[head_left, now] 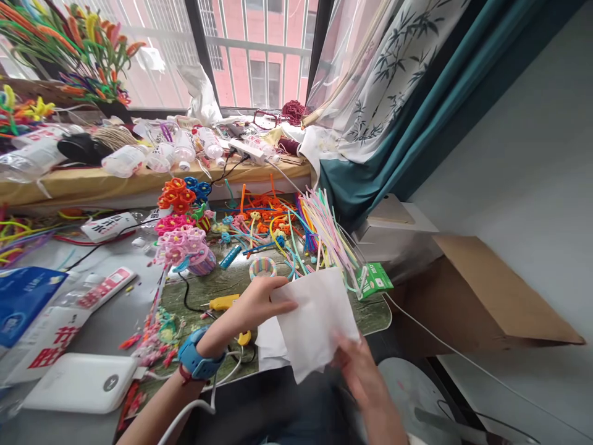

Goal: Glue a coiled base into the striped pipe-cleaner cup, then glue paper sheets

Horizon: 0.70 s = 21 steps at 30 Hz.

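Note:
A square white sheet of paper (317, 321), perhaps tissue, hangs above the front edge of the table. My left hand (266, 301), with a blue watch on its wrist, pinches the sheet's upper left edge between thumb and fingers. At the lower right edge, my right hand (356, 364) grips the same sheet, blurred by motion. More white paper (271, 343) lies on the table beneath it. Just left of the left hand rests a yellow glue gun (223, 302). A pastel striped ring (262, 267) sits behind that hand.
Bundled pipe cleaners (324, 232) and a green packet (374, 280) lie at the table's right side. Pipe-cleaner flowers (183, 247) stand left of centre. A white power bank (81, 382) is at the near left. An open cardboard box (482, 296) stands right, with cables crossing nearby.

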Each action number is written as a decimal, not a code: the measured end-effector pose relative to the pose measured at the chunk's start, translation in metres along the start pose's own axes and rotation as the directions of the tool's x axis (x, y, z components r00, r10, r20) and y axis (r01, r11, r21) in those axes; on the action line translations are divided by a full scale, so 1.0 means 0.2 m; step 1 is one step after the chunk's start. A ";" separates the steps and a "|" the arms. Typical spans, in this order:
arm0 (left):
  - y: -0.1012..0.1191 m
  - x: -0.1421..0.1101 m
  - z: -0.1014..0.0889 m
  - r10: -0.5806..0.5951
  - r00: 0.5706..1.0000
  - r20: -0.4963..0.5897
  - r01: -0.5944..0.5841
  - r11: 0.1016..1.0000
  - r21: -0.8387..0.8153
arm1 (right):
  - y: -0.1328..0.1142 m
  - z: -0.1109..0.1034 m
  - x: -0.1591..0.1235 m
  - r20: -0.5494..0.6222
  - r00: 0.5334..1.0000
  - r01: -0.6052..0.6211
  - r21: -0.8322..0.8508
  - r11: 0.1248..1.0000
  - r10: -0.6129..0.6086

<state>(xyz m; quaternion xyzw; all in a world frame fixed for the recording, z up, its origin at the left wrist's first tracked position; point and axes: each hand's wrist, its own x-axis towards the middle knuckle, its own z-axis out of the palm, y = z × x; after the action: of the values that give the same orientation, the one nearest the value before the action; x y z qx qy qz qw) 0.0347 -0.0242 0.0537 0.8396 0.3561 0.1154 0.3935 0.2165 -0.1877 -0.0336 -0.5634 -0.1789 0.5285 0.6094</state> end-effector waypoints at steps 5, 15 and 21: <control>-0.07 0.06 0.06 -0.104 0.994 -0.035 0.109 0.974 0.196 | 0.00 -0.11 0.08 -0.073 0.997 -0.001 -0.301 0.954 -0.022; -0.18 -0.38 -0.27 -0.380 0.812 -0.442 0.526 0.806 0.272 | 0.01 -0.17 0.06 -0.078 0.950 0.046 -0.922 0.384 -0.301; -0.44 -0.88 -0.52 -0.304 0.247 -0.920 0.903 0.416 0.106 | -0.03 -0.11 0.02 0.014 0.903 0.122 -0.967 0.225 -0.429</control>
<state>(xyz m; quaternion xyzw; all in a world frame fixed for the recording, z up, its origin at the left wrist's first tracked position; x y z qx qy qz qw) -0.1863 -0.0466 0.0732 0.5305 0.8230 0.1694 -0.1115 0.2391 -0.1929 -0.0360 -0.8343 -0.4754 0.1202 0.2519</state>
